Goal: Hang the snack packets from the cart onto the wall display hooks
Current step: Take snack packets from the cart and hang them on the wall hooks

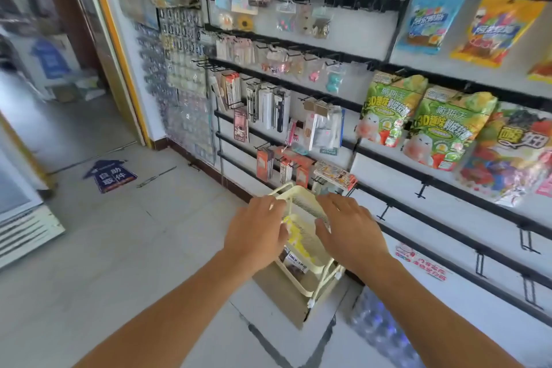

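Reaching down over the pale yellow wire-mesh cart [301,203], the left hand [257,228] curls its fingers round the near rim while the right hand [348,225] rests loosely spread on the far edge. Yellow and dark snack packets [294,251] lie inside, blurred, below black wall hooks [421,190] beside hanging green gummy bags [385,110].

Cart [301,194]: pale yellow mesh, matt. Snack packets [385,110]: glossy plastic film. Hook rails [448,185]: black metal. Floor [125,233]: smooth tile.

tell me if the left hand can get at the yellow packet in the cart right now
Probably yes. The left hand sits at the rim of the cart, right beside the yellow packet, and the basket is open on top. The right hand sits on the other side, not over it.
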Demonstrator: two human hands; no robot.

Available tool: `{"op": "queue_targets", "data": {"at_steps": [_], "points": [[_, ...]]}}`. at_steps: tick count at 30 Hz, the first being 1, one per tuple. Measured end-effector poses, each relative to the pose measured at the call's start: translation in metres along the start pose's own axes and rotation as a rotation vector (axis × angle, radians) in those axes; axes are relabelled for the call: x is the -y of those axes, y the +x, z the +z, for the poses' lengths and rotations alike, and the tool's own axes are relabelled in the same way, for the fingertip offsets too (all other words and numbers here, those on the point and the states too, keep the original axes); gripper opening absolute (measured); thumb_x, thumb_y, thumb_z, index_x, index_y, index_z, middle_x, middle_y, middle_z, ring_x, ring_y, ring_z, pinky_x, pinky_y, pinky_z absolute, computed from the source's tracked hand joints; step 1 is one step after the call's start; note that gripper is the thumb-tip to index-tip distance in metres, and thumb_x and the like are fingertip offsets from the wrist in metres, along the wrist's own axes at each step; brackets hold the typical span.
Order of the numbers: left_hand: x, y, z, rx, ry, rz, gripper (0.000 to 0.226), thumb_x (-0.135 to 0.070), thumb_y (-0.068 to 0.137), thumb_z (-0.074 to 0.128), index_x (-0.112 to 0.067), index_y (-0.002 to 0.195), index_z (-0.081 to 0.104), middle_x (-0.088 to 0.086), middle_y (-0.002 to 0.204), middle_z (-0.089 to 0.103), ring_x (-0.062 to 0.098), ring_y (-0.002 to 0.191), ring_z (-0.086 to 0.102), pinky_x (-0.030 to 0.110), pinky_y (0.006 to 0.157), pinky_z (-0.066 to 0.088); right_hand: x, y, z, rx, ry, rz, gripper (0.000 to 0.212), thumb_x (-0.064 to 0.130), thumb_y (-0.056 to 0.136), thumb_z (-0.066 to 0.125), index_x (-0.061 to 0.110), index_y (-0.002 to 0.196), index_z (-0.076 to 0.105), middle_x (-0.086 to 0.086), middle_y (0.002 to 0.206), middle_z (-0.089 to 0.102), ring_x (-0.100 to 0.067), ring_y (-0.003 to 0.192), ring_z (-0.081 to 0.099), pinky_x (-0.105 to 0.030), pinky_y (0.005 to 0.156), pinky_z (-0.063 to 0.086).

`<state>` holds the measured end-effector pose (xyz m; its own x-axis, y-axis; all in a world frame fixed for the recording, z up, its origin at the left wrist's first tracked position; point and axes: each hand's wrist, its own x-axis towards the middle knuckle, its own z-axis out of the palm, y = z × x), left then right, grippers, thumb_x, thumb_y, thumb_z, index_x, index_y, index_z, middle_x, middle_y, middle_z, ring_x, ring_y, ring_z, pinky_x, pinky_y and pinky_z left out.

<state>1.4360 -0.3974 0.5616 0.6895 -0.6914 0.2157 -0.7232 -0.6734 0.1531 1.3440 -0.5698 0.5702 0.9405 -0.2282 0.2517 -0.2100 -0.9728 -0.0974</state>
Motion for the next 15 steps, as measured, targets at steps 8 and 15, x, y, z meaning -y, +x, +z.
{"op": "queue_targets", "data": {"at_steps": [8,15], "points": [[0.062,0.029,0.050,0.097,-0.035,-0.021,0.045,-0.036,0.100,0.043,-0.021,0.142,0.041,-0.001,0.138,0.049,0.022,0.126,0.045,0.037,0.089,0.044,0.028,0.052,0.072,0.175,0.042,0.026,0.051,0.038,0.101,0.043,0.025,0.150,0.036,0.001,0.153,0.040,-0.026,0.141,0.036,-0.043,0.112,0.031],[0.101,0.101,0.101,0.290,-0.001,0.018,0.043,-0.034,0.101,0.042,-0.020,0.142,0.041,-0.001,0.141,0.048,0.022,0.129,0.044,0.037,0.092,0.042,0.012,0.103,0.153,0.286,0.165,0.178,0.048,0.036,0.101,0.043,0.024,0.148,0.037,0.001,0.151,0.041,-0.025,0.138,0.037,-0.040,0.108,0.035]]}}
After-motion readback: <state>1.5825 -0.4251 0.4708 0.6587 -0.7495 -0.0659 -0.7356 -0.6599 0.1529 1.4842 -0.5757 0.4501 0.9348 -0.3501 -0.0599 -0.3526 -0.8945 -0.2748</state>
